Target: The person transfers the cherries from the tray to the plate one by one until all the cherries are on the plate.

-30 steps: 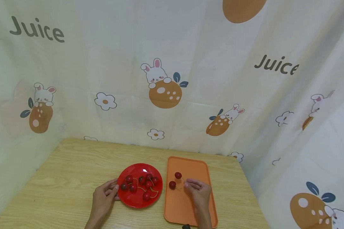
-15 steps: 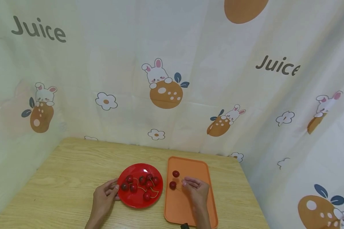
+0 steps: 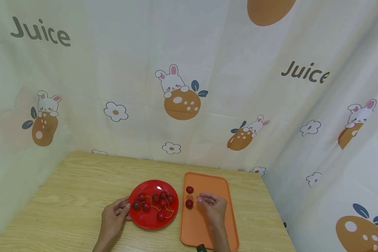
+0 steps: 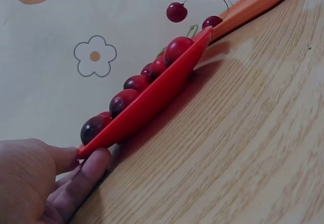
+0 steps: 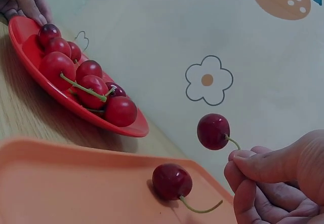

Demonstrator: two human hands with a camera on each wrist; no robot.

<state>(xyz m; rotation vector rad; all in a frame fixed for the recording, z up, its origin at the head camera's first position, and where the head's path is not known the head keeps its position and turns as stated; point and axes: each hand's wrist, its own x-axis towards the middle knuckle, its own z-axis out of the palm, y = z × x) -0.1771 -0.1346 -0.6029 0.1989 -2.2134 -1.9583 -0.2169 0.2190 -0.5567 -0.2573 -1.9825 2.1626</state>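
A dark red cherry (image 3: 190, 189) hangs by its stem above the orange tray (image 3: 195, 232). My right hand (image 3: 215, 210) pinches that stem between thumb and forefinger; the right wrist view shows the fruit (image 5: 213, 132) clear of the tray. Another cherry (image 5: 172, 182) lies on the tray below it, stem pointing toward the hand. To the left is a round red plate (image 3: 145, 223) bearing several cherries (image 3: 146, 207), some with green stems. My left hand (image 3: 114, 216) grips the plate's left rim; in the left wrist view the thumb (image 4: 65, 158) is above and a finger below.
The plate and tray stand side by side on a wood-grain table (image 3: 82, 196), with a narrow gap between them. A pale curtain (image 3: 138, 133) printed with rabbits and fruit hangs behind the table and along both sides.
My right hand has moved left over the tray, and the cherry hanging from it has swung left and slightly farther from me. The left hand and plate look unchanged.
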